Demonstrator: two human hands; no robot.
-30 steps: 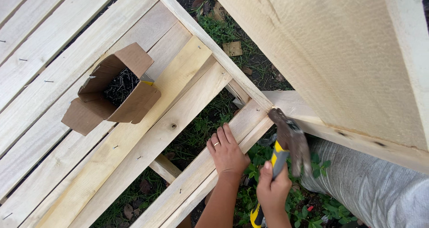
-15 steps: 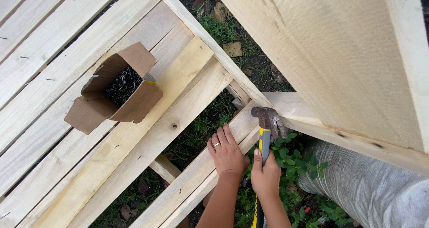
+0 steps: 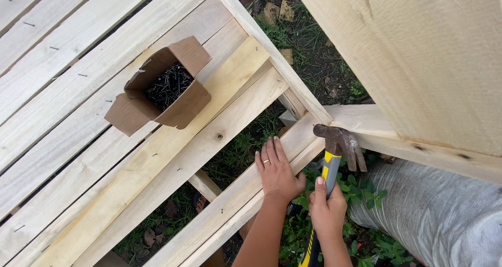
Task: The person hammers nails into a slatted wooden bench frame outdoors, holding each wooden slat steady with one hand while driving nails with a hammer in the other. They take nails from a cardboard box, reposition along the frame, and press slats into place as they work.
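My right hand (image 3: 328,207) grips the yellow and black handle of a rusty claw hammer (image 3: 340,141). Its head hangs beside the joint where a pale plank (image 3: 246,186) meets a cross board (image 3: 361,121). My left hand (image 3: 277,170) lies flat on that plank, fingers spread, a ring on one finger, just left of the hammer. An open cardboard box (image 3: 162,89) full of dark nails sits on the boards up and to the left, well away from both hands.
Pale wooden boards (image 3: 68,120) run diagonally over the left half, with gaps showing grass and leaves below. A big upright wooden panel (image 3: 418,52) fills the upper right. A grey woven sack (image 3: 439,209) lies at the lower right.
The hammer swung left and down toward the joint, then drew back slightly to the right. My left hand has stayed pressed on the plank.
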